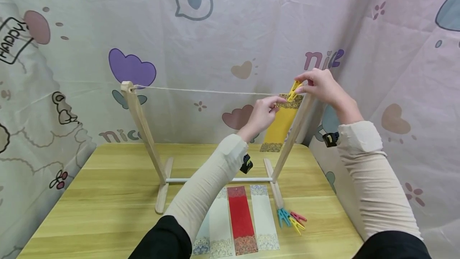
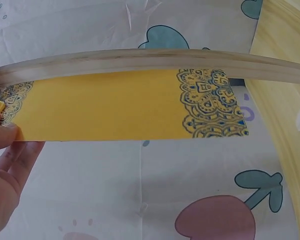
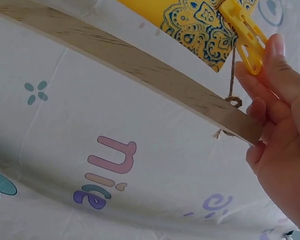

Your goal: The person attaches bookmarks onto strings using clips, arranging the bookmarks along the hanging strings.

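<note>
A yellow paper strip (image 1: 281,125) with patterned ends hangs at the right end of the string (image 1: 201,90), beside the right wooden post. My left hand (image 1: 261,116) pinches the strip near its top edge, thumb on the face and fingers behind, as the left wrist view shows. Between the thumb and fingers of my right hand (image 1: 325,87) is a yellow clothespin (image 3: 245,37). Its nose overlaps the strip's patterned top end, right at the string. In the right wrist view, the string's knot (image 3: 233,102) sits at the post's tip, close to my right fingers.
The wooden rack has a left post (image 1: 143,131), a right post (image 1: 292,135) and a white crossbar (image 1: 248,179). Before it on the table (image 1: 108,195) lie a red strip (image 1: 242,219), several pale strips (image 1: 264,217) and several clothespins (image 1: 284,217). Printed cloth (image 1: 201,51) hangs behind.
</note>
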`<action>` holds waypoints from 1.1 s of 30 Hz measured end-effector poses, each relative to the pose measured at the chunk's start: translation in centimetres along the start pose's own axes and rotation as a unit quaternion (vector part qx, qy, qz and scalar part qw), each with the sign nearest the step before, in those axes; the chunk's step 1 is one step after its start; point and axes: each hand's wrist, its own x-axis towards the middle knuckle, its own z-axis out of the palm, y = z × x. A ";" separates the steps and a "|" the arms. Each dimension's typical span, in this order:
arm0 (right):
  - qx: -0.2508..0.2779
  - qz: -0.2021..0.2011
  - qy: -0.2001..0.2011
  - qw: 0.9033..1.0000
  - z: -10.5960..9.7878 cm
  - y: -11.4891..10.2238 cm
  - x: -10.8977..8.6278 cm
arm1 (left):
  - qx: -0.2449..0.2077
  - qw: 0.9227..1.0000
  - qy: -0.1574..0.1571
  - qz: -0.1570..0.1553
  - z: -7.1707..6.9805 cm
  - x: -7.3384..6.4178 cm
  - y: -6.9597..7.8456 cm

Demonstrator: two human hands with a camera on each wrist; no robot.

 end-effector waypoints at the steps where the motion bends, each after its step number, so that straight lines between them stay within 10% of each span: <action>1: -0.002 -0.004 -0.001 1.000 0.0 -0.1 0.0 | 0.001 1.000 0.001 -0.001 0.0 0.0 -0.1; 15: 0.048 0.049 0.106 0.992 0.6 -0.6 -0.6 | -0.009 0.999 0.039 -0.020 -0.8 -0.5 -1.0; 33: 0.124 -0.004 0.257 0.958 1.5 -0.3 -3.1 | -0.055 0.995 0.064 -0.046 -1.8 -2.5 -2.7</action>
